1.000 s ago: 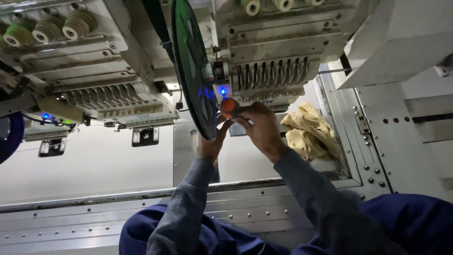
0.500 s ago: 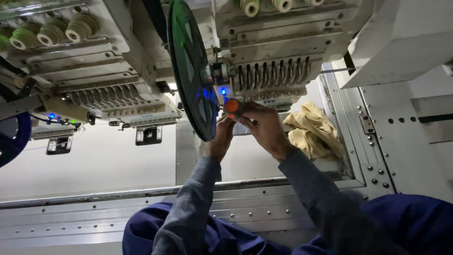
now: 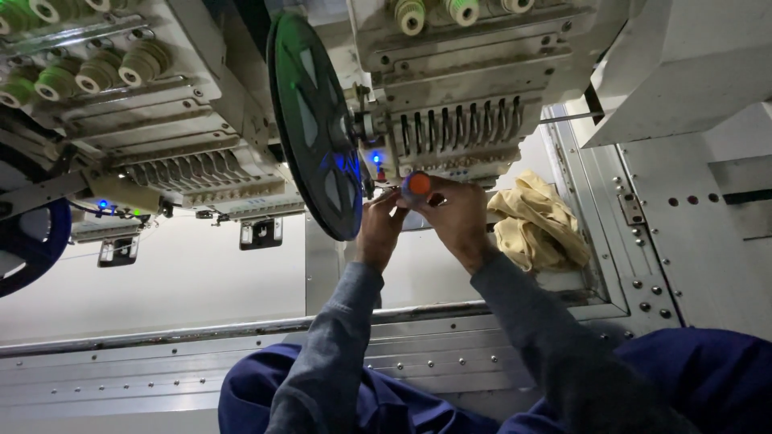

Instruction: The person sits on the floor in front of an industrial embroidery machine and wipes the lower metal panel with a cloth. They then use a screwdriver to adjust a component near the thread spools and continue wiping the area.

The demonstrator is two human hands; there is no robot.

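Head view: under machine (image 3: 474, 96)
Right hand (image 3: 454, 217): fingers grasping screwdriver (image 3: 416, 186), right of reel (image 3: 315, 128)
Left hand (image 3: 380, 225): fingers pinched at screwdriver tip
Cloth (image 3: 535, 225): right of reel

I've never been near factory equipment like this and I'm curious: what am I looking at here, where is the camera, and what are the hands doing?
The camera sits on the person's head, so you see their own two arms in grey sleeves reaching away from you. The pale metal block with a row of thin needle bars and thread spools on top looks like a multi-head embroidery machine. A large dark reel hangs edge-on between two heads, beside small blue lights.

The right hand grips a tool with an orange-capped handle, probably a screwdriver; its tip is hidden. The left hand is raised beside it, fingers at the machine just under the reel; whether it holds anything cannot be told.

On the machine's bed, right of the hands, lies a crumpled yellow cloth. A grey metal rail with small screws runs across the foreground.
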